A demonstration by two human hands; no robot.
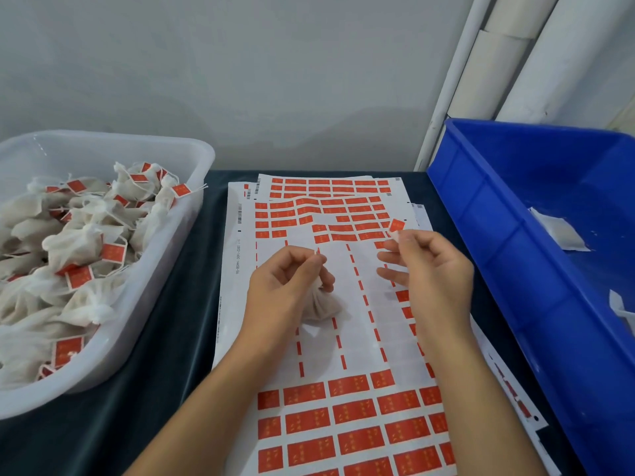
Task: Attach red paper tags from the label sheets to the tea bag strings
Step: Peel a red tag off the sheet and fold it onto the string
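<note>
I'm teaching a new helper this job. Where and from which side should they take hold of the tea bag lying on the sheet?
Probably at the gathered neck, from above. The tea bag lies on the label sheet with its full body low and its tied top pointing up, where the left hand already pinches it. The neck is narrow enough for the fingers, and holding there keeps the string near the red tag in the right hand.

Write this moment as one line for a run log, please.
left hand: holds tea bag by its string | right hand: pinches red tag | tag: not yet attached
</note>
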